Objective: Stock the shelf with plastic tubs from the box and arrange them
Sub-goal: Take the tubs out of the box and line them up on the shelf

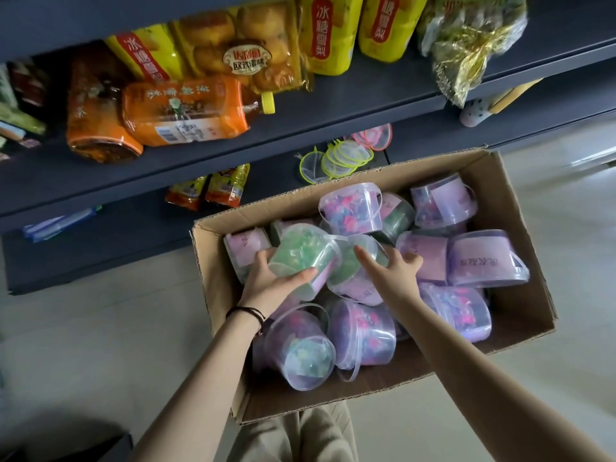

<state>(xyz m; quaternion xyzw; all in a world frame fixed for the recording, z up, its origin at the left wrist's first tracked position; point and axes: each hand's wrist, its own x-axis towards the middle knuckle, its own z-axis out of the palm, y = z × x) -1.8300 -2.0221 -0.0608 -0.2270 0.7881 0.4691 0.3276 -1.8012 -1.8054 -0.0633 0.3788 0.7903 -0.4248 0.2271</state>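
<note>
left hand (270, 281) grips a green tub (301, 253) round its body, in the box's (520, 311) left half. right hand (390, 266) is flat, fingers straight on the next tub (346, 271). tubs (353, 211) look light, stiff and slick, so they are best held round the body. about a dozen lie jumbled in the box, filled with coloured bits.

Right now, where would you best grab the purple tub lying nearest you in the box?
Grip the purple tub round its curved body, from above. It lies on its side with that wall bare on top; a neighbouring tub crowds its right, and its thin handle looks floppy.
</note>
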